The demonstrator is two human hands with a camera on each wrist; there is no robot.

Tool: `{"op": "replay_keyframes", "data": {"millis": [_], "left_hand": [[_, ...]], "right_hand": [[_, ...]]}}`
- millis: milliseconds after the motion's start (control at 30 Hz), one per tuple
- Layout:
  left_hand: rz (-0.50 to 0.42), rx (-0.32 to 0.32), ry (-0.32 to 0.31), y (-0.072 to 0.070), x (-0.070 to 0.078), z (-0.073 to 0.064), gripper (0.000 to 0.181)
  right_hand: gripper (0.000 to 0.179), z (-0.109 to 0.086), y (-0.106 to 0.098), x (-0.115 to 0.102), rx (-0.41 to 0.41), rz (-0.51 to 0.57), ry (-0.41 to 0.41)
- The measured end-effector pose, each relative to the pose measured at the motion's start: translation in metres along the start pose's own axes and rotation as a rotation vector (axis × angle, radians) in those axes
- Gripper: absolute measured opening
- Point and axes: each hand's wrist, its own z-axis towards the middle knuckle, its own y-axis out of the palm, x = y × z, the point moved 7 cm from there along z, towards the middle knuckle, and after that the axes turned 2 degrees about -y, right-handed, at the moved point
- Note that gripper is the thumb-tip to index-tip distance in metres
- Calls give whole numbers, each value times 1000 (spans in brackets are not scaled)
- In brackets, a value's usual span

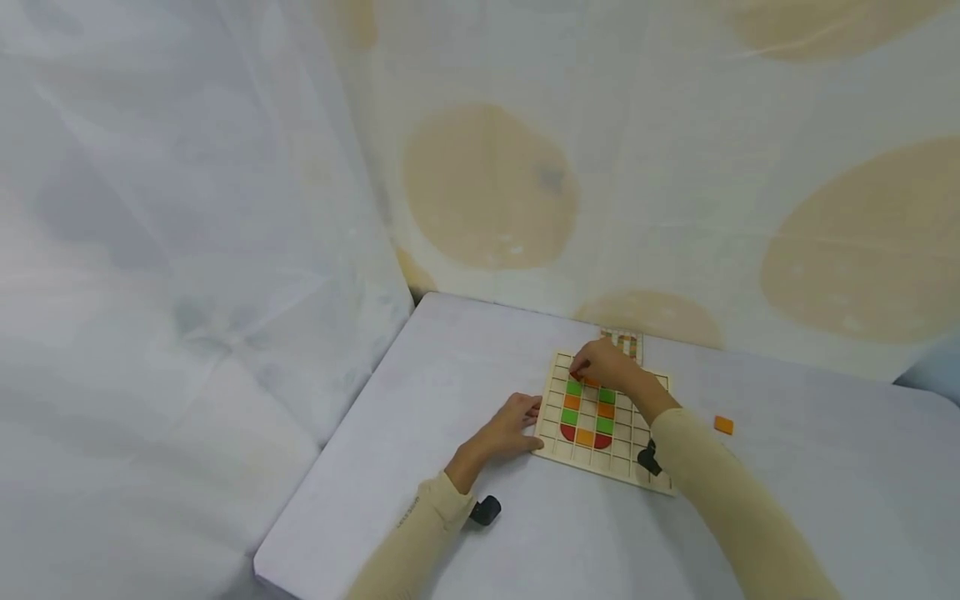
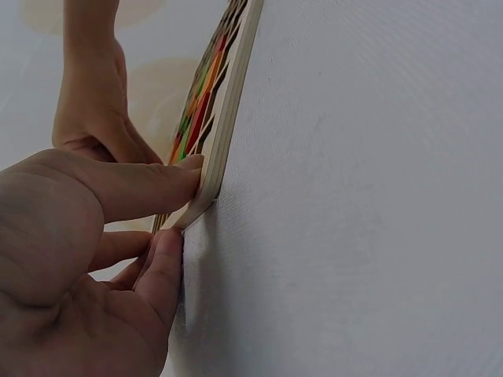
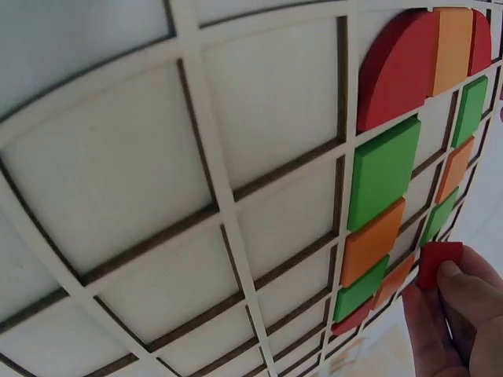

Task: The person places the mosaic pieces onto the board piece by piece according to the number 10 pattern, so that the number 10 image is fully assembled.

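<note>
A wooden grid board (image 1: 551, 417) lies on the table, its squares partly filled by a ring of red, orange and green tiles. My left hand (image 1: 510, 429) grips the board's near left corner; in the left wrist view, the thumb (image 2: 149, 188) lies against the rim and the fingers bend at the side. Over the far left part of the ring, my right hand (image 1: 606, 364) pinches a red tile (image 3: 438, 263) between thumb and fingers. Green tiles (image 3: 385, 173) and orange tiles (image 3: 373, 243) sit in squares, with a quarter-round red tile (image 3: 397, 71) at one corner.
A small pattern card (image 1: 633, 343) lies behind the board, partly hidden by the right hand. To the right of the board rests a loose orange tile (image 1: 723, 425). A patterned cloth (image 1: 487, 183) hangs at the table's far edge.
</note>
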Motion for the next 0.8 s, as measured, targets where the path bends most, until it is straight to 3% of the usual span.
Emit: {"op": "replay_keyframes", "data": {"millis": [400, 600, 800], "left_hand": [[-55, -3, -2, -3, 5, -4, 76], [-55, -6, -2, -4, 7, -6, 77], [-52, 3, -15, -4, 5, -6, 77]], "right_hand": [[18, 3, 8, -3, 29, -98, -101], [10, -5, 8, -2, 25, -106, -45], [16, -12, 4, -1, 50, -96, -25]]}}
